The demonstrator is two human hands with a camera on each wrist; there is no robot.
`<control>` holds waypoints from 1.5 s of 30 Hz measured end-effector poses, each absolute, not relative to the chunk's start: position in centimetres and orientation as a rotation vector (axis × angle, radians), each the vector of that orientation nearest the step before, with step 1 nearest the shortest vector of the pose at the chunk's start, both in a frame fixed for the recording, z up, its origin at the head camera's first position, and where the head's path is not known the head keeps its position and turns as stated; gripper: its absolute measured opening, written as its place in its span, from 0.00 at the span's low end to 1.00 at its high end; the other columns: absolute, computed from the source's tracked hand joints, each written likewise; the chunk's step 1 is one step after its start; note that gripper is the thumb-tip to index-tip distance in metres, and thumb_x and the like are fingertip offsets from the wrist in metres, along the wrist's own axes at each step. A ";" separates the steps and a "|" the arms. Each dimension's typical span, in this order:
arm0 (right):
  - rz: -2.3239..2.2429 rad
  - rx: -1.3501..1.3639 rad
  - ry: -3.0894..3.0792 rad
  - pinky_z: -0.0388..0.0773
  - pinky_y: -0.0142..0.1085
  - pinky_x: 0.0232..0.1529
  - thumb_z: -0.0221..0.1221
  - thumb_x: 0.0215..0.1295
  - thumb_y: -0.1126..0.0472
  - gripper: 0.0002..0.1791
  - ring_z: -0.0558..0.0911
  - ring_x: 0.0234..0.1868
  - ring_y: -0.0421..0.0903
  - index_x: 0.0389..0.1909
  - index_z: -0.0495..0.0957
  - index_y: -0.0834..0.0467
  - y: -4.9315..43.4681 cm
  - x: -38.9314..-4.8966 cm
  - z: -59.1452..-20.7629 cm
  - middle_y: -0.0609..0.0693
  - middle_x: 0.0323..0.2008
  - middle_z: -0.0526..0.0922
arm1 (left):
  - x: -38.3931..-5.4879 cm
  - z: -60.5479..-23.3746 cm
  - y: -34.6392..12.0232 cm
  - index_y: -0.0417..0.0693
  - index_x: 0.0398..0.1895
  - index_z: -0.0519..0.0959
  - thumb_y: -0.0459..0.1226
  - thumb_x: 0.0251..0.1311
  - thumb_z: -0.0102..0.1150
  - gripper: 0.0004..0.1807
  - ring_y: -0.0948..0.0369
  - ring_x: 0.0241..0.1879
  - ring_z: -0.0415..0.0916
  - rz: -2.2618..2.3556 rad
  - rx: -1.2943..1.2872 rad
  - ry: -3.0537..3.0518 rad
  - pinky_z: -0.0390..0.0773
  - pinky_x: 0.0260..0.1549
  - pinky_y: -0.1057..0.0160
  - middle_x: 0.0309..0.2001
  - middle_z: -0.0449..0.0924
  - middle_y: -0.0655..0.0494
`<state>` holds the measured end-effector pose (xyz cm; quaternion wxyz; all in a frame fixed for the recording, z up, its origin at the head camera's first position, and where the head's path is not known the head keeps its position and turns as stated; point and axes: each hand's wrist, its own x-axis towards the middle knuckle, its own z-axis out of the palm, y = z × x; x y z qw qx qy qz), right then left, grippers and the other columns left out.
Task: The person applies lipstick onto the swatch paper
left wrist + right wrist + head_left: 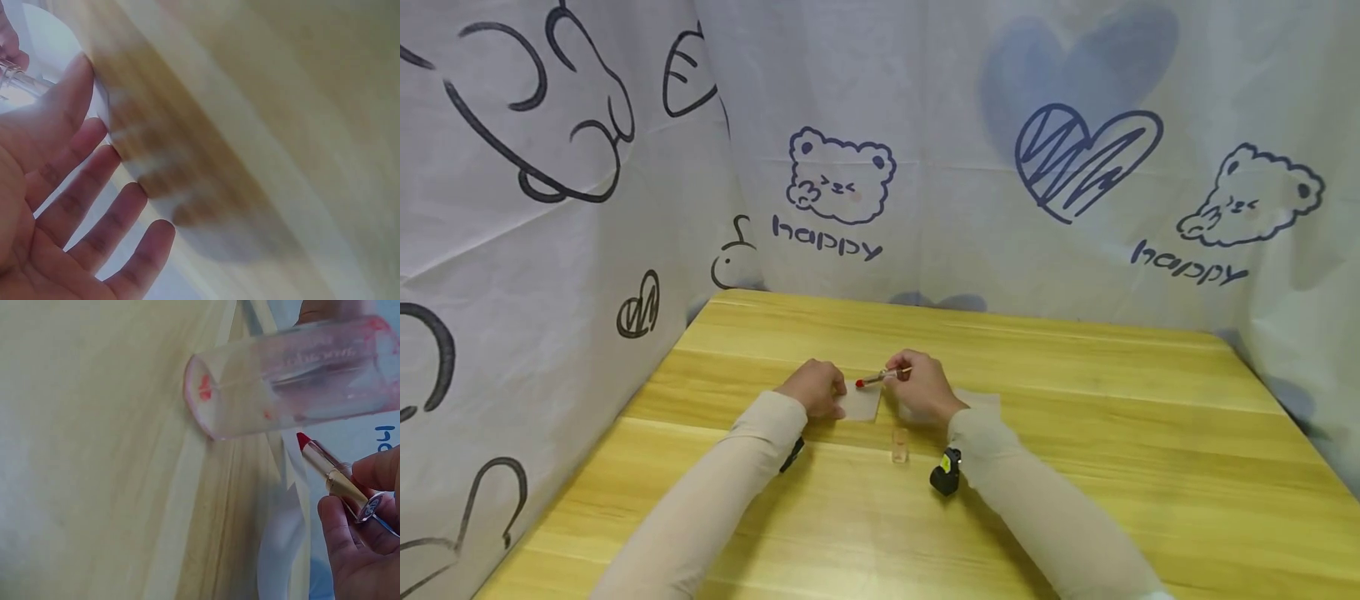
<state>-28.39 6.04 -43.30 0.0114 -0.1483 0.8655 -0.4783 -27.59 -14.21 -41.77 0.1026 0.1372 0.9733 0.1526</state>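
Observation:
A lipstick point(871, 381) with a bare red tip and a shiny metallic tube is pinched between the thumb and fingers of my right hand point(923, 387). In the right wrist view the lipstick point(331, 472) points up and left. My left hand point(816, 388) rests at the left edge of a white paper sheet point(861, 403), below the red tip. Its fingers look spread and mostly straight in the left wrist view, where the left hand point(75, 194) holds nothing that I can see. A clear cap point(900, 446), smeared with red in the right wrist view, lies on the near side.
A second white sheet point(983, 405) lies partly under my right hand and wrist. The wood-grain table point(1112, 467) reaches back to a white curtain point(940, 192) with drawings. A black wrist camera point(946, 472) hangs under the right sleeve.

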 end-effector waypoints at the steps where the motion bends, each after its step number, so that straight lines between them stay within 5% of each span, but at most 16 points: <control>1: -1.486 -0.464 2.701 0.78 0.41 0.42 0.62 0.62 0.67 0.04 0.81 0.38 0.47 0.37 0.79 0.60 6.0 -28.4 -43.3 0.50 0.34 0.82 | -27.6 -41.8 -14.2 0.44 0.42 0.85 0.39 0.49 0.75 0.16 0.50 0.52 0.75 0.445 0.409 2.878 0.74 0.54 0.55 0.48 0.82 0.49; 45: -1.238 -0.670 2.804 0.79 0.40 0.44 0.59 0.66 0.65 0.08 0.80 0.40 0.44 0.44 0.82 0.60 5.8 -28.5 -43.7 0.48 0.38 0.82 | -27.7 -41.8 -14.4 0.45 0.41 0.86 0.40 0.49 0.76 0.16 0.53 0.50 0.77 0.427 0.434 2.881 0.75 0.52 0.56 0.46 0.83 0.51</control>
